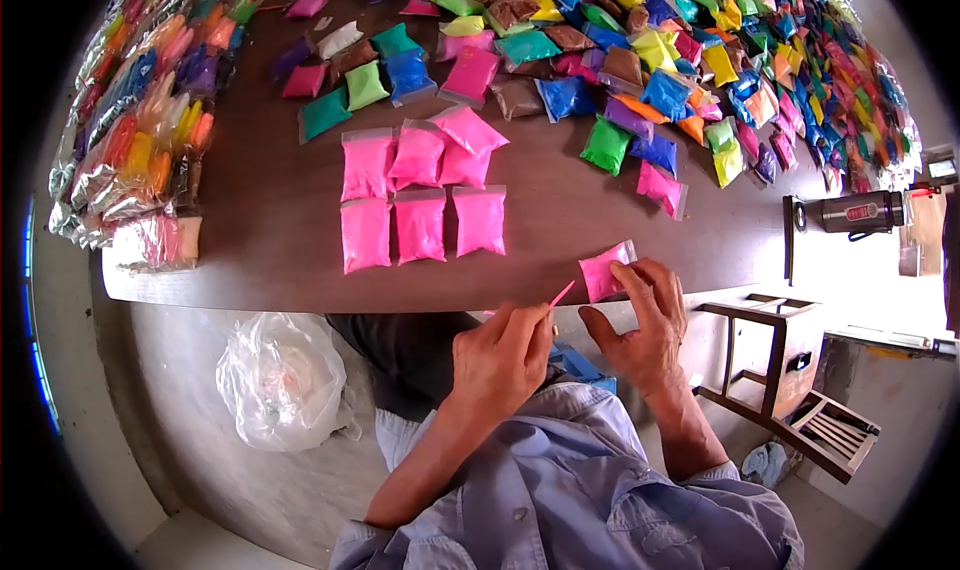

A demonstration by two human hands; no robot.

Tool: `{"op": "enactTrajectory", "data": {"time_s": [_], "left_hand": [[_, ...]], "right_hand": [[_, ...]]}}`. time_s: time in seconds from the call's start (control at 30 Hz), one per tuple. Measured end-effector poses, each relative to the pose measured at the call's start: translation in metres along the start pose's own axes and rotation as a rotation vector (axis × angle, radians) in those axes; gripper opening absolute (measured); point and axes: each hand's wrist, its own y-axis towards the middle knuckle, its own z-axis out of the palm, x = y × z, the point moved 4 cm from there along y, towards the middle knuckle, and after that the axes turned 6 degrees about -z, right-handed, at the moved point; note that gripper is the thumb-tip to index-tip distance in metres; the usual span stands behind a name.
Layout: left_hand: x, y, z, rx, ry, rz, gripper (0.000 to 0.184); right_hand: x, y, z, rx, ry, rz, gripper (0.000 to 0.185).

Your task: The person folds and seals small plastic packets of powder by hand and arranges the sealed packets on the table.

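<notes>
One pink packet [600, 277] lies under fingertips of the nearer, half-spread right hand [650, 322]; a pink stick [564, 293] slants toward it from the left. The curled left hand [503, 355] pinches this.

A red-and-white label [861, 213] stands on the side of a dark flask [889, 211] beyond the right end of the tabletop [270, 220] — its lettering too small to make out — with no other writing legible.

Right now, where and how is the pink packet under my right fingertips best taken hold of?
Probably by its right edge, coming from the right: the pink packet lies flat on the table, and the right hand has its fingertips on that side.
</notes>
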Motion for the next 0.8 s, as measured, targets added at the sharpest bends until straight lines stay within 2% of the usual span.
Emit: {"op": "enactTrajectory", "data": {"time_s": [0.1, 0.33, 0.47, 0.63, 0.8], "left_hand": [[0.009, -0.01, -0.013, -0.046, 0.005, 0.032, 0.012], [0.023, -0.034, -0.068, -0.124, 0.057, -0.052, 0.012], [0.039, -0.04, -0.107, -0.27, 0.144, -0.138, 0.007], [0.09, -0.027, -0.165, -0.653, 0.183, -0.251, 0.004], [0.144, 0.019, -0.207, -0.673, 0.244, -0.246, 0.006]], "right_hand": [[0.001, 0.0, 0.006, -0.01, -0.073, 0.011, 0.046], [0.001, -0.001, 0.005, 0.007, -0.066, -0.005, 0.045], [0.008, 0.001, 0.005, 0.031, -0.103, 0.001, 0.045], [0.006, 0.006, 0.005, -0.059, -0.101, -0.06, 0.034], [0.027, 0.021, 0.01, -0.054, -0.048, -0.114, 0.034]]}}
